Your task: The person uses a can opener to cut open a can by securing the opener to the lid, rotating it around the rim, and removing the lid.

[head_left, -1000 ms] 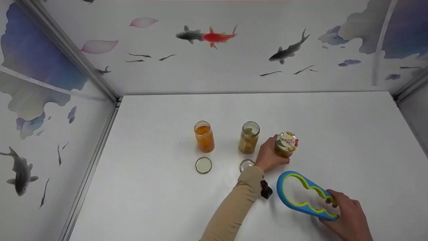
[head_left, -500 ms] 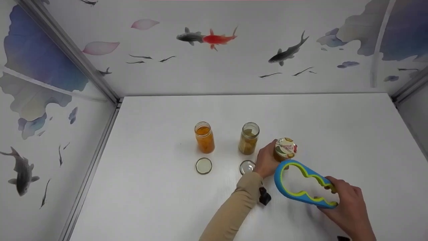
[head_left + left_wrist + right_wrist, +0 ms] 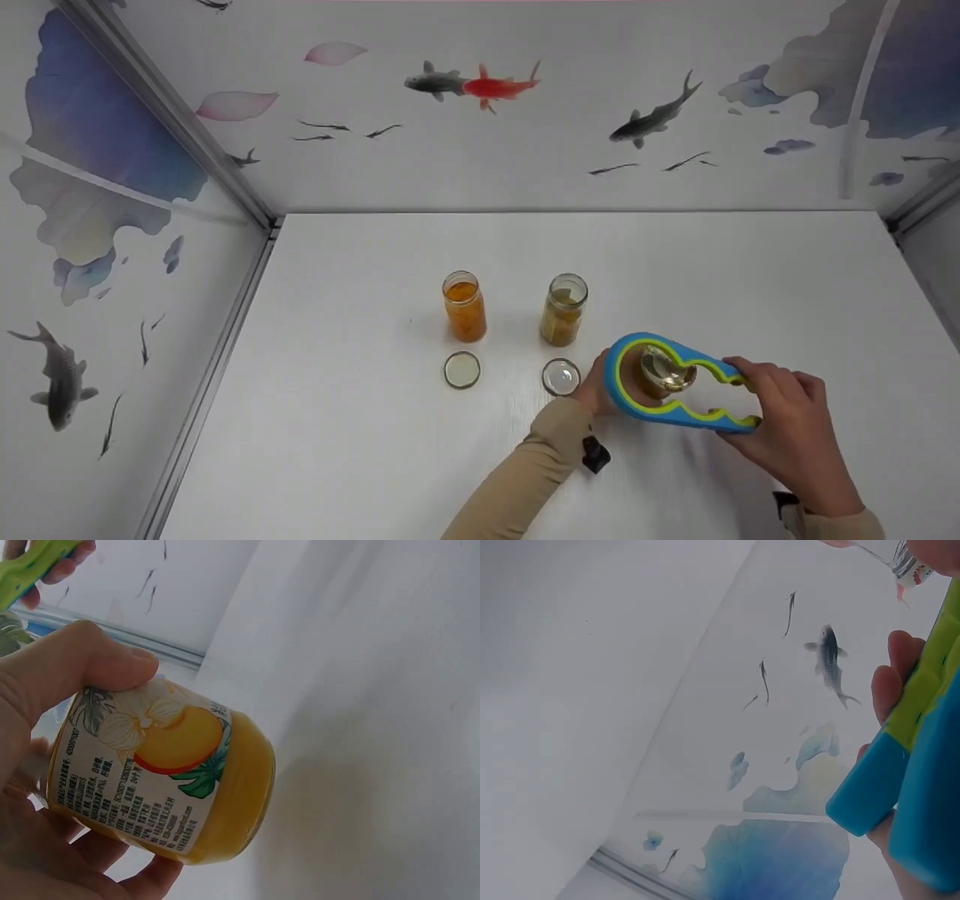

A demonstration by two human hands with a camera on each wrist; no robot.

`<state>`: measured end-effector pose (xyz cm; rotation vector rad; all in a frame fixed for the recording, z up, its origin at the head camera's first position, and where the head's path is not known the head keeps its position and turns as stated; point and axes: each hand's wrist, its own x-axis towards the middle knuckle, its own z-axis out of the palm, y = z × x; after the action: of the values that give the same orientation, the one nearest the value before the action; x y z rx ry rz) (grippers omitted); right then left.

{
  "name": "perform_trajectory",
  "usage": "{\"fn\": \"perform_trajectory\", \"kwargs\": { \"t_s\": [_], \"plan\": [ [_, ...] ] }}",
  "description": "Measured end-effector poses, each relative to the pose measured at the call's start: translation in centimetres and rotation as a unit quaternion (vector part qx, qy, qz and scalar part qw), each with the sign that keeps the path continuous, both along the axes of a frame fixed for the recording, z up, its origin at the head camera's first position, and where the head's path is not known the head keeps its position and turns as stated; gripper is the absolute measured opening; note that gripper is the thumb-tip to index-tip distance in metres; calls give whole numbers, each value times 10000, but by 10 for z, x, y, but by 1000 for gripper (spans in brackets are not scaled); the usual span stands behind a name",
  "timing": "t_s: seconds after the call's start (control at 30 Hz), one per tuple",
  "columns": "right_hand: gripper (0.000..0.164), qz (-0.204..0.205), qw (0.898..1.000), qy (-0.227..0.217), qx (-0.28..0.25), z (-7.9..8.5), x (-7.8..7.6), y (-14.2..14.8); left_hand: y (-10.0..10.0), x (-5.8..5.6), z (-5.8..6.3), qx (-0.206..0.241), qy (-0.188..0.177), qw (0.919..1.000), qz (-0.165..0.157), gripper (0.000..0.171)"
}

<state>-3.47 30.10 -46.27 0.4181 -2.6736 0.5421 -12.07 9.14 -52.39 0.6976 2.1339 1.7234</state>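
Observation:
My left hand (image 3: 596, 386) grips a glass jar (image 3: 161, 765) of yellow contents, its label printed with a fruit slice, flower and leaves. The thumb lies along the jar's side in the left wrist view. In the head view the jar's shiny lid (image 3: 666, 370) tilts toward the right and shows through the loop of a blue and lime-green jar opener (image 3: 615, 375). Fingers and thumb of my right hand (image 3: 799, 420) hold the opener by the ends of its two arms. Much of the left hand is hidden behind the opener in the head view.
On the white table (image 3: 360, 450) stand an uncapped jar with orange contents (image 3: 466, 319) and another with yellowish-brown contents (image 3: 561, 319). One loose lid (image 3: 461, 370) lies in front of the first, another lid (image 3: 561, 376) beside my left wrist. Walls (image 3: 555, 180) border the table.
The jar has come nearer and its lid has tipped to the right. The opener has risen up the view, and its loop now overlaps the lid.

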Motion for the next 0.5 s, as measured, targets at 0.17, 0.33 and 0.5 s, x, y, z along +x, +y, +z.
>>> {"fn": "perform_trajectory", "kwargs": {
  "t_s": [0.17, 0.33, 0.5],
  "plan": [
    [91, 174, 9997, -132, 88, 3, -4, -1, 7, 2, 2, 150, 228, 9956, -892, 59],
    [93, 313, 9991, -184, 204, 3, -8, -2, 10, 8, 10, -1490, 1134, 9785, -863, 67],
    [93, 344, 9981, -388, 345, 3, -9, -3, 9, 12, 12, -1738, 1128, 9746, -849, 65]
  ]
}}
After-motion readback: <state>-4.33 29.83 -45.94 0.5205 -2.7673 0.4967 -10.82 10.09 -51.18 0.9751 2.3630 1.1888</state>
